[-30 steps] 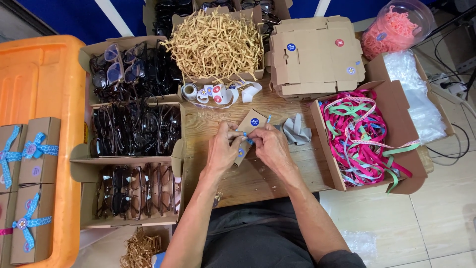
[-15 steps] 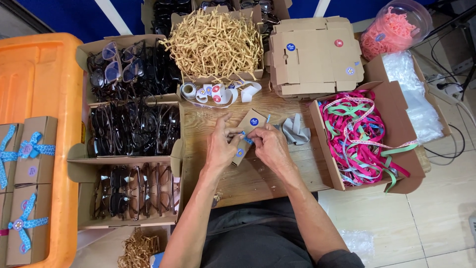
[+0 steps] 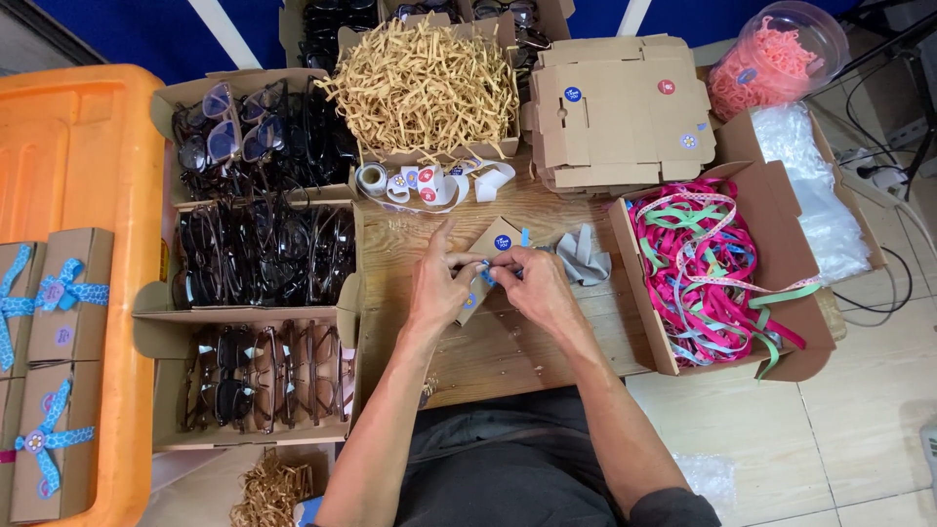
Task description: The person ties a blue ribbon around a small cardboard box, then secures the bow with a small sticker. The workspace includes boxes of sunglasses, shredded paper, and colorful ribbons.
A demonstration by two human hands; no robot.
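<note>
Barely anything has shifted: both hands stay closed over the small cardboard box [image 3: 496, 246] at mid-worktop [image 3: 508, 342].

Left hand [image 3: 436, 283] steadies the box; right hand [image 3: 532, 283] pinches a blue ribbon [image 3: 485, 276] against it, so the tying looks unfinished.

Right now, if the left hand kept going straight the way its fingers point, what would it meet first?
Past the small cardboard box that the left hand already touches, probably the strip of round stickers, then the box of paper shreds; depth is unclear.
</note>
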